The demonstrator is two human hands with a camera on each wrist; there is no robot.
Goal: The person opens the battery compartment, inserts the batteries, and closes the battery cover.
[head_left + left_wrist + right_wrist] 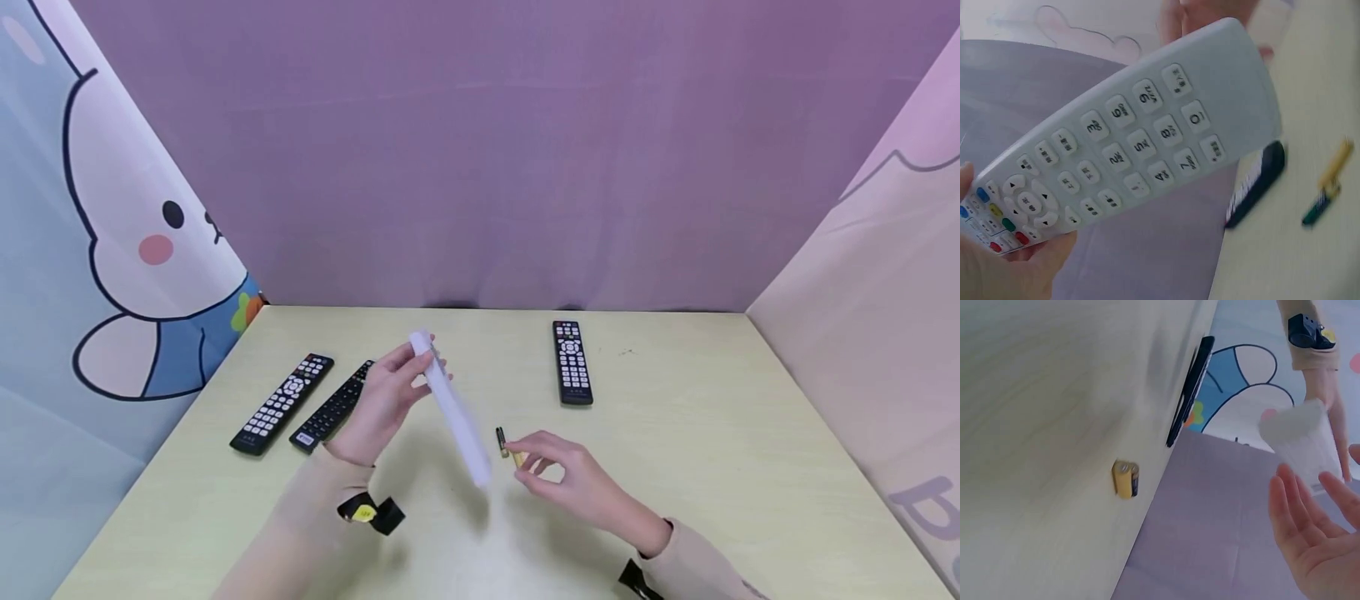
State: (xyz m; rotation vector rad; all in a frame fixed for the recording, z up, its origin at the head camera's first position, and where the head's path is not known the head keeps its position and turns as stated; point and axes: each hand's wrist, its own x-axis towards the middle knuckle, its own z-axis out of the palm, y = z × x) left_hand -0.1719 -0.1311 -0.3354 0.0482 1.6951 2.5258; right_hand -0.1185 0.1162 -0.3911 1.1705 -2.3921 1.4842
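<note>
Head camera view: a person's two bare hands are over a pale wooden bench (675, 433). The left hand (381, 402) grips a white remote control (459, 421) near one end, its thumb and fingers pinching the edges. The remote is held above the bench, slanting so that its far end comes down toward the middle. From the left wrist, its button face shows: rows of white number keys, and small red, blue, green and yellow keys beside the gripping fingers.

The right hand (566, 479) is near the centre of the bench, with the thumb and forefinger curved toward each other. From the right wrist, the fingers are loosely bent and parted, with nothing between them. Two small batteries (1125, 479), gold and dark, are close together on the bench; in the head view they appear just beside the right fingertips, while the wrist views show them apart from that hand.

Three black remotes rest on the bench. One black remote (281, 404) lies at the left, a second black remote (330, 412) is next to it and partly hidden by the left hand, and a third black remote (573, 363) lies farther back, right of centre. Behind the bench hangs a purple cloth (480, 167). To the left is a blue panel with a white cartoon animal (150, 275); to the right, a pale panel (885, 333). A black strap (375, 512) circles the left sleeve.
</note>
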